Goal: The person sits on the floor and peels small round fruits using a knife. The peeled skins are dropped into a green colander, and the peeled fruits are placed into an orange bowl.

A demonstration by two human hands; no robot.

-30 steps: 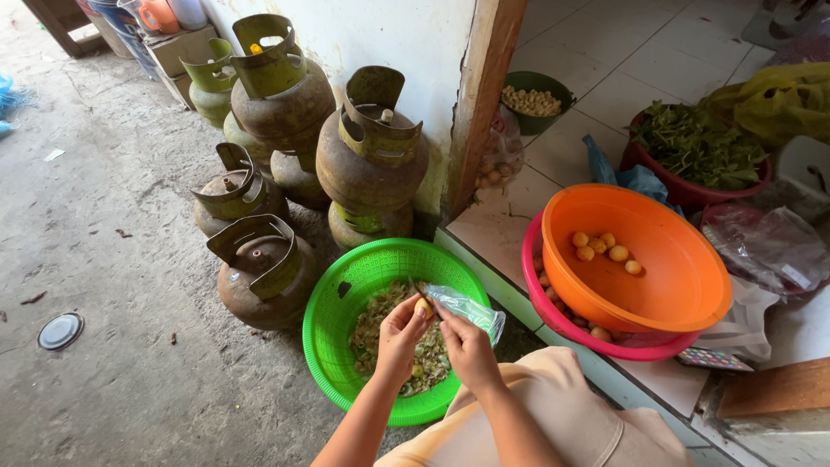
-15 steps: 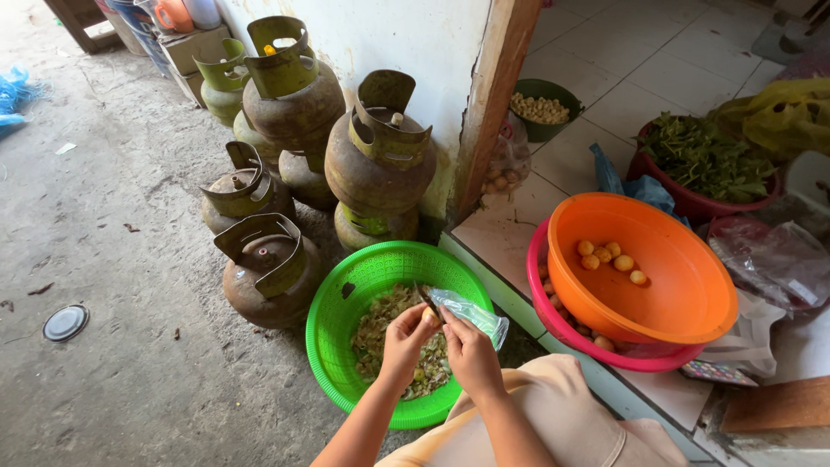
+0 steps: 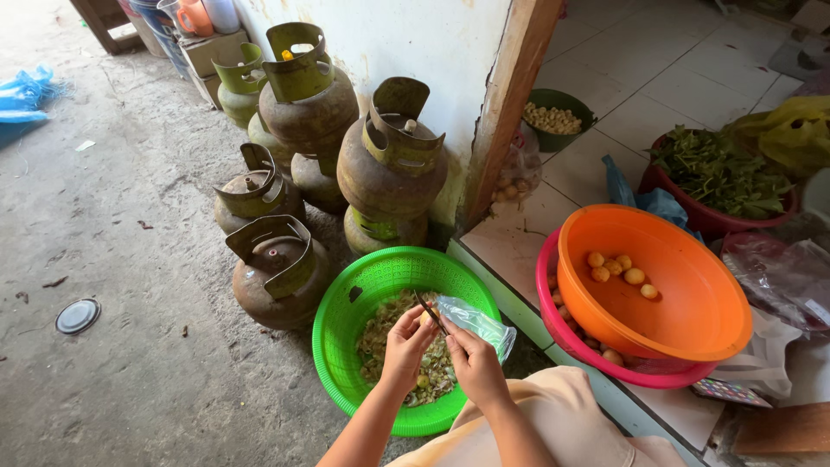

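Head view: left hand (image 3: 405, 346) pinches small yellowish piece at fingertips, fingers curled. Right hand (image 3: 474, 367) closed around knife (image 3: 430, 312) with clear plastic bag (image 3: 477, 322) bunched against it. Both hover over green basket (image 3: 346, 303) of peelings on concrete floor. Orange bowl (image 3: 683, 320) with yellow fruit on tiled step. Rusty gas cylinders (image 3: 389, 164) behind basket.

A bare concrete floor (image 3: 112, 259) carries a green basket (image 3: 346, 311) of peelings, with several rusty gas cylinders (image 3: 277, 268) standing just beside it, some stacked against the wall. A round lid (image 3: 78, 316) lies well apart to the left. A raised tiled floor (image 3: 640, 78) to the right bears an orange bowl (image 3: 683, 311) nested in a pink bowl (image 3: 553, 303), a red bowl (image 3: 657, 177) of greens, a small green bowl (image 3: 562, 99) of nuts, and plastic bags (image 3: 778, 268).
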